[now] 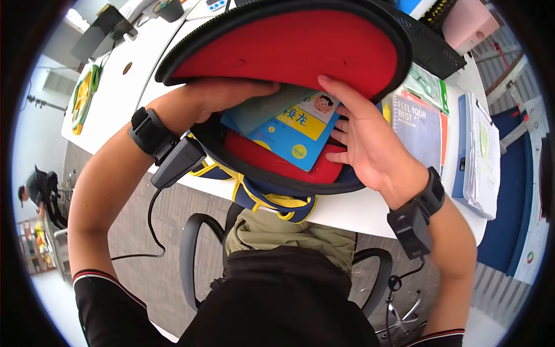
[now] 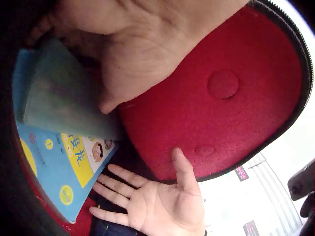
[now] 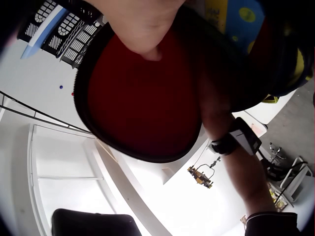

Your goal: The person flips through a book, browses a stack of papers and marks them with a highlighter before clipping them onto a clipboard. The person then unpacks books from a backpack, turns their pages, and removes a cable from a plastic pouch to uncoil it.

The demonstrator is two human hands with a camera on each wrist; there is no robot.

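A backpack (image 1: 312,186), navy with yellow trim, stands unzipped, its red-lined flap (image 1: 289,46) raised. Inside is a blue and yellow book (image 1: 298,136) with a cartoon child and Chinese characters on its cover. A translucent greenish sheet or pouch (image 2: 64,91) overlaps the book. My left hand (image 2: 142,44) reaches into the bag over the pouch's upper end, thumb extended; its other fingers are mostly hidden, and I cannot tell whether they grip it. My right hand (image 1: 376,139) is spread at the opening's right side, thumb against the flap's lower edge and fingers beside the book.
Right of the bag lie a spiral notebook (image 1: 419,130) and a blue folder with papers (image 1: 480,156). A black mesh rack (image 1: 430,46) and a pink box (image 1: 469,26) stand behind. A yellow-green item (image 1: 85,99) lies far left. Another person (image 1: 43,194) is in the left background.
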